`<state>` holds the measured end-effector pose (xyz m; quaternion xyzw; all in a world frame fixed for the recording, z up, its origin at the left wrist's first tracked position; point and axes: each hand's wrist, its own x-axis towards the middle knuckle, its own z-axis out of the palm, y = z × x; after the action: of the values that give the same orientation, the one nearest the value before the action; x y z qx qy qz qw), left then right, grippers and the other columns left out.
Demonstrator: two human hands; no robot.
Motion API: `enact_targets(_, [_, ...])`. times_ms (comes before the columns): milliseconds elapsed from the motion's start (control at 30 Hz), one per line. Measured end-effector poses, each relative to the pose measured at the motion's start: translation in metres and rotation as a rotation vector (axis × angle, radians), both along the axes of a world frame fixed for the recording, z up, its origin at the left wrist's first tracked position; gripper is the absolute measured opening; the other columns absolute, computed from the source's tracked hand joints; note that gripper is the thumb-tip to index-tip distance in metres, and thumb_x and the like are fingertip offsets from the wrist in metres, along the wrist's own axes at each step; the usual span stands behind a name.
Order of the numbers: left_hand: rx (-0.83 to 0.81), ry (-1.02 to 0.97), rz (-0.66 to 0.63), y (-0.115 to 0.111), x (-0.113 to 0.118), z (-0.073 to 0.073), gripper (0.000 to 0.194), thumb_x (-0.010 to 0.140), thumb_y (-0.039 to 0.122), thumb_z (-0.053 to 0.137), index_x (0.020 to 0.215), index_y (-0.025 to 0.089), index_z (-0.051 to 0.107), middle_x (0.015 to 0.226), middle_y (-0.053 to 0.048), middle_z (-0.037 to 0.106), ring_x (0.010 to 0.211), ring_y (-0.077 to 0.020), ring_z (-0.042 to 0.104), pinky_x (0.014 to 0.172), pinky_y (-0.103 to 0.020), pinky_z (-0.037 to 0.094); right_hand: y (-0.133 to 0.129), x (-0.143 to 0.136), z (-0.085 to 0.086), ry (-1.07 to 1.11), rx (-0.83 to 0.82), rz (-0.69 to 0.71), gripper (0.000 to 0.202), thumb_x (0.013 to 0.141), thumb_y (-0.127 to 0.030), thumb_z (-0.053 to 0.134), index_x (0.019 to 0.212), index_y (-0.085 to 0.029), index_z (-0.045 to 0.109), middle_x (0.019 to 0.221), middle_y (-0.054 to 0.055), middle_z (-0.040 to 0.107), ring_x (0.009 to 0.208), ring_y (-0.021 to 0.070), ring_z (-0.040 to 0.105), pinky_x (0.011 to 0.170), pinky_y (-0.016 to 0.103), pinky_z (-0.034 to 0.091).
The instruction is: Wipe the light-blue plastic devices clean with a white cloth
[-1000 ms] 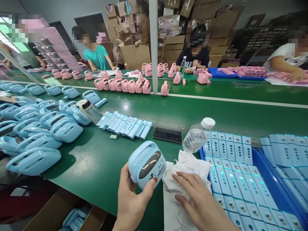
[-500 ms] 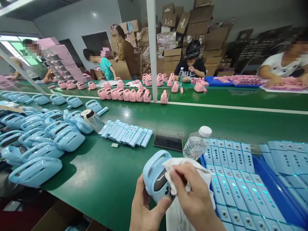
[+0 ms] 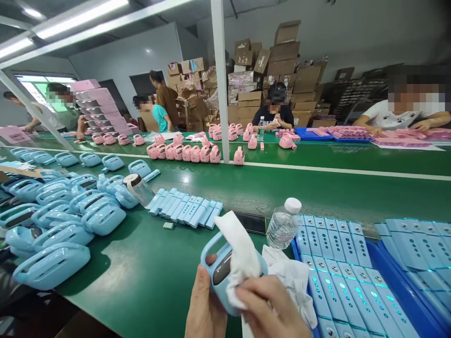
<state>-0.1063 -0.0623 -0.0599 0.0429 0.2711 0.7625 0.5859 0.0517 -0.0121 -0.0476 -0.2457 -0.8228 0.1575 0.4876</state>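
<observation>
My left hand (image 3: 206, 305) grips a light blue handheld device (image 3: 215, 274) with a carry handle and a dark oval window, low in the middle of the view. My right hand (image 3: 273, 307) presses a white cloth (image 3: 239, 256) against the device's front, so most of the window is covered. More of the cloth trails to the right beside a blue tray (image 3: 401, 277) filled with several rows of blue button panels (image 3: 338, 263).
A water bottle (image 3: 283, 224) and a dark phone (image 3: 251, 222) lie just beyond my hands. Loose blue panels (image 3: 185, 207) sit mid-table; many blue device shells (image 3: 63, 206) crowd the left. Pink devices (image 3: 186, 152) line the far belt, where several people work.
My right hand lifted the cloth off the table and now rubs it over the device's front. The device shifted slightly right in my left hand. The camera tilted upward.
</observation>
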Motion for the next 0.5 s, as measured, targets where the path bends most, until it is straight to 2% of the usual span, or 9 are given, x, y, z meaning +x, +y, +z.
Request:
enact_targets(33, [-0.012,0.005,0.012,0.003,-0.003,0.009,0.026,0.099,0.047,0.067,0.113,0.031,0.081,0.123,-0.009,0.082,0.109,-0.031,0.079,0.1,-0.048,0.063,0.006,0.007,-0.004,0.06,-0.195,-0.038,0.015,0.108,-0.027,0.062,0.115,-0.024,0.074,0.105,0.006,0.076,0.093,0.0192,0.07,0.083,0.024,0.061])
enact_targets(100, [-0.046,0.053,0.04,0.008,-0.004,0.027,0.021,0.097,0.046,0.07,0.11,0.035,0.082,0.125,-0.008,0.082,0.114,-0.0348,0.078,0.096,-0.053,0.065,0.016,0.014,-0.01,0.237,-0.77,-0.084,0.024,0.1,-0.049,0.071,0.108,-0.027,0.075,0.102,0.005,0.077,0.091,0.0221,0.073,0.076,0.026,0.063])
enact_targets(133, [-0.068,0.056,0.05,0.009,-0.003,0.035,0.021,0.096,0.047,0.07,0.109,0.035,0.082,0.122,-0.008,0.083,0.113,-0.0359,0.078,0.094,-0.054,0.065,0.019,0.012,-0.01,0.345,-1.038,-0.066,0.034,0.096,-0.058,0.074,0.109,-0.026,0.074,0.104,0.005,0.078,0.093,0.0243,0.074,0.076,0.028,0.064])
enact_targets(167, [-0.095,0.03,0.056,0.011,0.001,0.041,0.022,0.096,0.05,0.07,0.107,0.035,0.083,0.117,-0.007,0.084,0.11,-0.0354,0.079,0.094,-0.054,0.066,0.019,0.008,-0.01,0.465,-1.233,-0.01,0.042,0.093,-0.063,0.075,0.112,-0.026,0.072,0.108,0.006,0.078,0.097,0.0264,0.074,0.077,0.031,0.065])
enact_targets(200, [-0.128,-0.02,0.063,0.013,0.006,0.046,0.026,0.096,0.054,0.068,0.106,0.035,0.083,0.112,-0.006,0.086,0.106,-0.034,0.081,0.094,-0.053,0.066,0.017,0.001,-0.009,0.594,-1.342,0.079,0.048,0.092,-0.067,0.073,0.117,-0.026,0.071,0.114,0.006,0.078,0.102,0.028,0.073,0.079,0.033,0.065])
enact_targets(267, [-0.209,-0.107,0.093,0.017,0.017,0.052,0.038,0.097,0.065,0.061,0.11,0.034,0.079,0.105,-0.005,0.087,0.099,-0.0314,0.082,0.092,-0.049,0.067,0.011,-0.017,-0.006,0.839,-1.411,0.21,0.051,0.095,-0.07,0.067,0.121,-0.027,0.069,0.123,0.005,0.077,0.112,0.0289,0.071,0.082,0.036,0.066])
enact_targets(333, [-0.281,-0.018,0.129,0.021,0.024,0.056,0.046,0.097,0.068,0.057,0.124,0.033,0.071,0.108,-0.006,0.085,0.099,-0.0313,0.081,0.088,-0.046,0.068,0.007,-0.032,-0.003,0.954,-1.457,0.22,0.053,0.096,-0.073,0.062,0.121,-0.027,0.068,0.124,0.005,0.078,0.112,0.0297,0.072,0.079,0.039,0.067])
enact_targets(433, [-0.318,0.329,0.196,0.026,0.022,0.058,0.064,0.093,0.065,0.066,0.145,0.032,0.052,0.129,-0.01,0.077,0.111,-0.0319,0.077,0.081,-0.038,0.067,0.012,-0.039,0.0,0.932,-1.425,0.038,0.064,0.09,-0.076,0.066,0.127,-0.023,0.065,0.127,0.009,0.076,0.119,0.0356,0.071,0.078,0.044,0.07])
enact_targets(500, [-0.281,0.467,0.21,0.028,0.018,0.057,0.082,0.084,0.063,0.079,0.151,0.031,0.044,0.136,-0.011,0.071,0.115,-0.0321,0.075,0.082,-0.036,0.067,0.016,-0.036,0.003,0.904,-1.367,-0.087,0.074,0.086,-0.076,0.071,0.136,-0.023,0.061,0.137,0.013,0.072,0.13,0.0404,0.066,0.081,0.048,0.071])
